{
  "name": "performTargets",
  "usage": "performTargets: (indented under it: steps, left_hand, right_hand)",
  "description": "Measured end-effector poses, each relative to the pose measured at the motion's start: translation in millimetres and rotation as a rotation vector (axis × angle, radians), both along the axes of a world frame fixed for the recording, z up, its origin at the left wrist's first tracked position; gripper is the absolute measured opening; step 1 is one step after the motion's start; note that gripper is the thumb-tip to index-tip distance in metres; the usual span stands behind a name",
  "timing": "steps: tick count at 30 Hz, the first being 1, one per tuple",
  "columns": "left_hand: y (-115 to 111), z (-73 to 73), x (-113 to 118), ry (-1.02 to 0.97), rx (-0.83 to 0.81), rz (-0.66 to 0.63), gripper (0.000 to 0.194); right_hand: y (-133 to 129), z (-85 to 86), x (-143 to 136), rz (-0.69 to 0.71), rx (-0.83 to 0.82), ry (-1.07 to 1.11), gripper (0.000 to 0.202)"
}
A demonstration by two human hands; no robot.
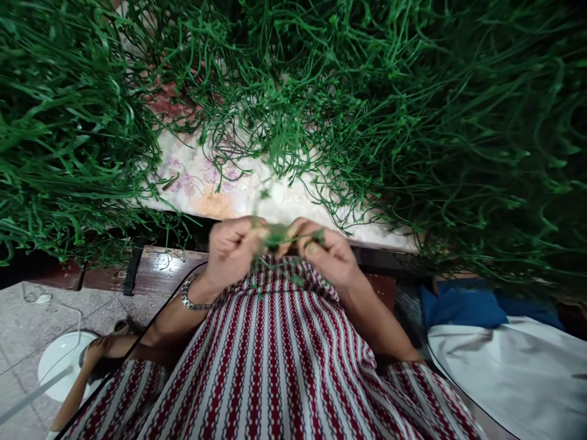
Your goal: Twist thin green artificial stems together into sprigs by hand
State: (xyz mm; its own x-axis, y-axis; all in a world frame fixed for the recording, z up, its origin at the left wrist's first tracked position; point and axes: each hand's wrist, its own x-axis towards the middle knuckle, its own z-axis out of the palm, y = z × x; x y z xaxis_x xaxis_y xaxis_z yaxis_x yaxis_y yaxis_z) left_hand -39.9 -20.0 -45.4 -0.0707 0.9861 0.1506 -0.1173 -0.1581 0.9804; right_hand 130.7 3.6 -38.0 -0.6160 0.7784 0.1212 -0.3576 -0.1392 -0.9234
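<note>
My left hand point(232, 247) and my right hand point(328, 253) meet close to my chest, above my red-and-white striped garment point(279, 360). Both pinch the same thin green stem point(279, 234), which looks blurred between the fingers. A metal bracelet point(190, 299) sits on my left wrist. Large heaps of thin green stalks with small leaves point(413, 116) lie in front of me on a floral cloth point(206, 183), filling the top of the view.
A second heap of green stalks point(59, 122) fills the far left. A white round fan base point(62, 360) stands on the tiled floor at lower left. A blue cloth point(463, 305) and a white cloth point(518, 366) lie at lower right.
</note>
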Motion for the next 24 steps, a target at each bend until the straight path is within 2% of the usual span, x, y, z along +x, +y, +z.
performTargets:
  steps: [2, 4, 10, 13, 16, 18, 21, 22, 24]
  left_hand:
    - [1.4, 0.1, -3.5, 0.12, 0.014, -0.132, 0.035]
    - [3.3, 1.1, -4.1, 0.209, 0.046, -0.192, 0.038]
    - [6.9, 5.4, 3.2, 0.45, 0.24, -0.215, 0.036]
    - [5.3, 5.9, 3.0, 0.513, 0.329, -0.235, 0.033]
    - [3.4, 5.9, 1.0, 0.556, 0.367, -0.243, 0.031]
    - [2.7, 5.7, 0.7, 0.584, 0.387, -0.233, 0.03]
    - [2.5, 4.4, 2.2, 0.613, 0.424, -0.167, 0.029]
    - [2.5, 3.8, 2.9, 0.624, 0.438, -0.128, 0.029]
    - [2.7, 2.3, 4.0, 0.664, 0.476, -0.052, 0.029]
  right_hand:
    - [5.6, 2.4, 6.5, -0.102, 0.002, -0.083, 0.022]
    - [9.4, 4.3, 10.8, -0.111, -0.037, -0.162, 0.022]
    - [7.8, 7.2, 2.2, -0.147, -0.241, -0.178, 0.022]
    - [9.2, 8.1, -0.2, -0.292, -0.246, -0.186, 0.022]
    - [12.6, 10.5, 4.5, -0.436, -0.169, -0.197, 0.025]
    - [12.5, 12.0, 8.0, -0.349, -0.147, -0.219, 0.025]
    - [6.6, 11.4, 8.0, -0.058, -0.161, -0.3, 0.024]
    - [3.8, 10.2, 6.4, -0.008, -0.168, -0.313, 0.024]
    - [-1.2, 7.3, 2.1, -0.01, -0.189, -0.293, 0.027]
